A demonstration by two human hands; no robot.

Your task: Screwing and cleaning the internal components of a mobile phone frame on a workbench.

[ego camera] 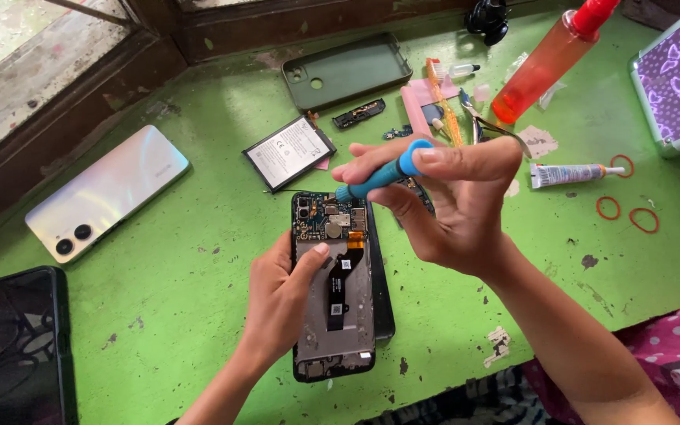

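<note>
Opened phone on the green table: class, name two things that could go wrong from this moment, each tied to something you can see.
1. The screwdriver tip sits over the bare circuit board; a slip might scratch parts or the black flex cable.
2. The left hand steadies the phone by one edge only, so it might twist under pressure.
3. The loose battery lies beside metal tweezers, which could puncture it.
</note>
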